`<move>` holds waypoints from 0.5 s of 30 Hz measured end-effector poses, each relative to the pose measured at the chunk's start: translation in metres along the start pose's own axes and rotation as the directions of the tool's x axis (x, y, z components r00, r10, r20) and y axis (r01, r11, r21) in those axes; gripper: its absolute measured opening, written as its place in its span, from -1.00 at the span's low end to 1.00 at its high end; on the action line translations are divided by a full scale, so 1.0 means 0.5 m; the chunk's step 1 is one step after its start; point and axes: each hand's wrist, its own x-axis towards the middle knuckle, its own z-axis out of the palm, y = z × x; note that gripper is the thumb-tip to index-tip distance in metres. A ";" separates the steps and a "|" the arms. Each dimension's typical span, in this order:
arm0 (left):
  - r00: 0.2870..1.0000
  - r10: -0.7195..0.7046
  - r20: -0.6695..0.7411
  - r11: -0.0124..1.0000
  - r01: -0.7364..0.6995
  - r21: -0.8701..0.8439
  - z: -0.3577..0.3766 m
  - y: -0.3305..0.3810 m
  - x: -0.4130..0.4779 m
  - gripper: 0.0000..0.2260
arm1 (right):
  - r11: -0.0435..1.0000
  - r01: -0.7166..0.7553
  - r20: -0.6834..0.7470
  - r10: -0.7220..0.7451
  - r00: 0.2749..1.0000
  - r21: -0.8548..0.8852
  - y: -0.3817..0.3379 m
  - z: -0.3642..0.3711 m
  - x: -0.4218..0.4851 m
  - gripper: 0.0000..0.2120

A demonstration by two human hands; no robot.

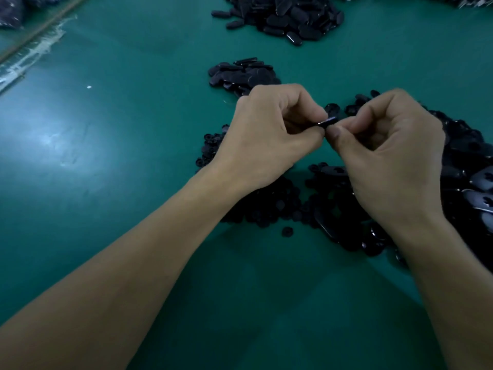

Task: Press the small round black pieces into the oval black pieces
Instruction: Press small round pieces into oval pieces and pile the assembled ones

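Both hands meet above the green table (106,182), working one oval black piece (327,122) held edge-on between them. Left hand (266,140) has fingers curled, thumb and forefinger pinching one end of the oval; right hand (394,156) also curled, thumb tip (334,132) pressed against the oval's other end. Judging by the task, this looks like the press-in step: left steadies, right pushes. The small round piece itself is not visible, likely hidden under the fingertips, so can't tell if it's seated.

Supplies kept close for quick grabs: small round black pieces (266,204) heaped under the left wrist, loose oval pieces (469,161) piled at the right, partly cut off by the frame edge and covered by the right hand. A smaller oval pile (242,76) sits just beyond the hands, a large heap (285,17) at the far edge, possibly finished ones, unclear. Lighting dim, black on black, part details hard to read. Clear plastic wrap (32,57) at far left
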 end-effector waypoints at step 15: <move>0.991 0.103 -0.090 0.979 -0.085 0.187 0.005 -0.011 -0.001 -0.86 | 0.997 0.065 0.011 -0.065 0.998 -0.032 0.004 0.009 -0.006 -0.84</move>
